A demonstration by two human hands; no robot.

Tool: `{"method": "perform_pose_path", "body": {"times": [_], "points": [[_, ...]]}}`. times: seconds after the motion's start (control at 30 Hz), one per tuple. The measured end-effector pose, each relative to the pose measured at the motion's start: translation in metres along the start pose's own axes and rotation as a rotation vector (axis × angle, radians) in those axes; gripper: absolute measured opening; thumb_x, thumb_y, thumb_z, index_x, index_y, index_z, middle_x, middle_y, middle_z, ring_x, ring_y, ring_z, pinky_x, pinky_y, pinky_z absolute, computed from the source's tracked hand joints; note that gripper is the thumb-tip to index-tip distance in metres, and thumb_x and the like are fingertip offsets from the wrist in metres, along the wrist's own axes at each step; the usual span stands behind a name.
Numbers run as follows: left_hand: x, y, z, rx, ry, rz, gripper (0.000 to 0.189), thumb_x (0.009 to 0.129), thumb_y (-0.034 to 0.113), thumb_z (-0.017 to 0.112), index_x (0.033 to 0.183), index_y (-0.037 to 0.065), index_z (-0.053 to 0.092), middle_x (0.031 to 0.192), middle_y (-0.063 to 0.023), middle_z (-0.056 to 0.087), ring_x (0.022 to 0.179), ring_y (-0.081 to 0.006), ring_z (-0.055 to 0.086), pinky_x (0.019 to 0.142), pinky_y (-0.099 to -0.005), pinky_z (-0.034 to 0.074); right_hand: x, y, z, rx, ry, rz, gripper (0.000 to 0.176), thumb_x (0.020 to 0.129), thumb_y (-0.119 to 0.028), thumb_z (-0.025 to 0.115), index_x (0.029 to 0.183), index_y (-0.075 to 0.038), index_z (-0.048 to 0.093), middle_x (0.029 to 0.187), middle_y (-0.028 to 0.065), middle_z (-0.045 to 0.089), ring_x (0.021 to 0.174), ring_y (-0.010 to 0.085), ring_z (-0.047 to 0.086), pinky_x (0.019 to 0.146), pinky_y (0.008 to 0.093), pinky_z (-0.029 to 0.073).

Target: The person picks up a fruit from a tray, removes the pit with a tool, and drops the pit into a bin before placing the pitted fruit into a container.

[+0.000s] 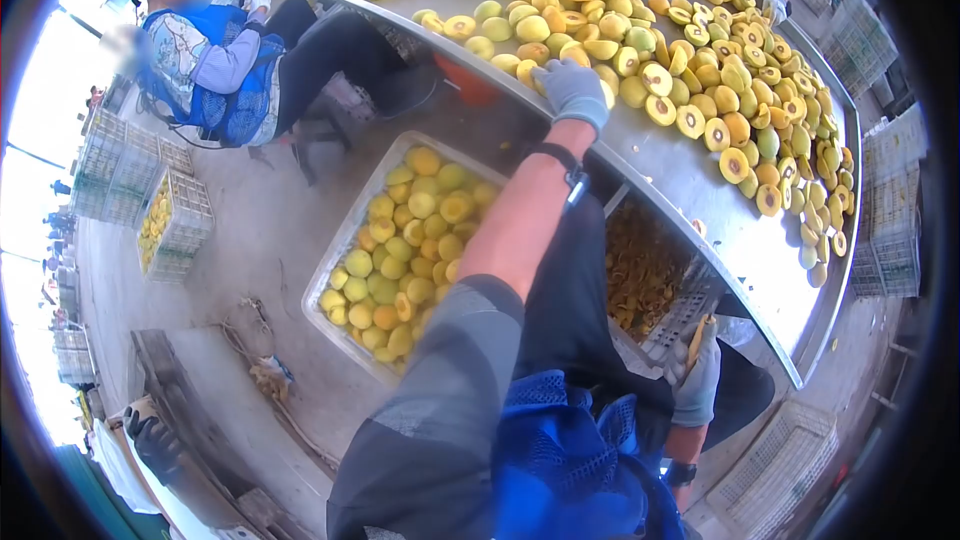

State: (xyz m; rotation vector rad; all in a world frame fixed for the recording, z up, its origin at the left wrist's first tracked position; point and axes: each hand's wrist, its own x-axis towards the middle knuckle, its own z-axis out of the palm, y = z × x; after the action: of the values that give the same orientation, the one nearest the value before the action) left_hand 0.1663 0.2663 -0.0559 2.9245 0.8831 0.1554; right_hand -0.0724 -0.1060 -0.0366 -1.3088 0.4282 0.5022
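Note:
My left hand [573,92], in a grey glove, reaches over the near edge of the metal table [640,155]. Its fingers curl down among halved yellow peaches [655,78], many showing brown pits. What lies under the palm is hidden. Lower right, beside my knee, my gloved right hand [697,385] is closed around a slim tool with a wooden-looking handle [699,336]. The far end of that tool cannot be made out. Left of my forearm, a pale crate [325,285] of whole yellow peaches [400,250] stands on the floor.
Under the table sits a bin of brownish scraps [640,265]. A person in a blue vest [225,70] sits at upper left; another person's gloved hand [775,8] is across the table. Stacked crates [120,165] stand left, and a white basket [775,465] lies at lower right.

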Motion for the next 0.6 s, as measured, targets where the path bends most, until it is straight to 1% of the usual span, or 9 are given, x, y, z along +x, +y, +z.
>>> {"method": "perform_pose_path", "body": {"times": [0.07,0.13,0.23,0.27,0.37,0.43,0.5,0.53,0.6], "points": [[-0.011,0.011,0.004,-0.048,0.042,0.069,0.024,0.094,0.024,0.061,0.114,0.019,0.071,0.118,-0.0055,0.067,0.114,-0.0269,0.06,0.099,-0.0509,0.041,0.001,0.004,-0.009,0.029,0.035,0.025,0.043,0.104,-0.052,0.049,0.094,-0.01,0.055,0.061,-0.0029,0.045,0.041,0.0067,0.037,0.035,0.0211,0.028],[-0.022,0.021,0.007,-0.136,0.186,0.184,0.022,0.09,0.025,0.066,0.11,0.019,0.07,0.114,-0.0057,0.069,0.108,-0.0273,0.064,0.095,-0.0471,0.045,0.002,0.004,-0.011,0.028,0.06,0.041,0.044,0.103,-0.053,0.05,0.094,-0.011,0.055,0.061,-0.0032,0.045,0.04,0.0067,0.037,0.034,0.0213,0.028],[-0.038,0.035,0.007,-0.233,0.099,0.263,0.026,0.082,0.029,0.076,0.104,0.018,0.068,0.107,-0.0083,0.071,0.101,-0.0269,0.068,0.087,-0.0426,0.05,-0.004,-0.002,0.0,0.012,0.07,-0.009,0.041,0.105,-0.051,0.047,0.097,-0.011,0.054,0.061,-0.0025,0.042,0.04,0.005,0.032,0.035,0.0203,0.025],[-0.047,0.038,0.002,-0.333,0.152,0.217,0.035,0.076,0.027,0.079,0.106,0.013,0.068,0.102,-0.0137,0.071,0.096,-0.0303,0.069,0.085,-0.0434,0.052,-0.006,-0.006,0.004,0.012,0.047,-0.016,0.041,0.105,-0.05,0.047,0.097,-0.011,0.054,0.061,-0.0024,0.042,0.04,0.0051,0.032,0.035,0.0203,0.026],[-0.085,0.042,-0.019,-0.84,0.037,0.27,0.036,0.078,0.023,0.074,0.109,0.007,0.066,0.098,-0.0175,0.07,0.096,-0.0297,0.069,0.084,-0.0443,0.054,-0.009,-0.015,0.011,-0.003,-0.019,-0.05,0.039,0.106,-0.048,0.046,0.098,-0.011,0.054,0.061,-0.0022,0.043,0.04,0.0052,0.034,0.035,0.0206,0.028],[-0.12,0.035,-0.04,-1.231,-0.443,0.303,0.039,0.081,0.017,0.069,0.117,0.002,0.062,0.095,-0.0133,0.068,0.092,-0.0264,0.068,0.077,-0.0379,0.055,-0.008,-0.019,0.015,-0.056,-0.086,-0.093,0.038,0.107,-0.047,0.045,0.099,-0.01,0.055,0.06,-0.0021,0.043,0.04,0.0051,0.034,0.034,0.0208,0.029],[-0.159,0.044,-0.025,-1.617,-0.57,0.211,0.036,0.084,0.011,0.064,0.119,0.001,0.06,0.1,-0.0122,0.066,0.097,-0.0213,0.067,0.078,-0.0348,0.057,-0.019,-0.028,0.031,-0.186,-0.101,-0.174,0.041,0.108,-0.044,0.043,0.097,-0.008,0.058,0.06,-0.0028,0.045,0.041,0.0047,0.036,0.037,0.021,0.029],[-0.177,0.043,-0.024,-1.822,-0.71,0.151,0.036,0.084,0.009,0.063,0.119,0.0,0.059,0.103,-0.013,0.066,0.099,-0.0216,0.067,0.08,-0.0352,0.058,-0.024,-0.032,0.04,-0.25,-0.102,-0.214,0.043,0.108,-0.043,0.042,0.096,-0.006,0.06,0.059,-0.0031,0.045,0.042,0.0045,0.036,0.038,0.0211,0.028],[-0.211,0.034,-0.025,-2.214,-1.032,0.005,0.036,0.085,0.004,0.061,0.12,0.0,0.056,0.109,-0.0146,0.064,0.103,-0.0221,0.067,0.085,-0.0361,0.059,-0.026,-0.038,0.051,-0.31,-0.121,-0.174,0.043,0.108,-0.042,0.042,0.099,-0.005,0.061,0.061,-0.0026,0.048,0.043,0.0038,0.038,0.04,0.0206,0.029]]}}
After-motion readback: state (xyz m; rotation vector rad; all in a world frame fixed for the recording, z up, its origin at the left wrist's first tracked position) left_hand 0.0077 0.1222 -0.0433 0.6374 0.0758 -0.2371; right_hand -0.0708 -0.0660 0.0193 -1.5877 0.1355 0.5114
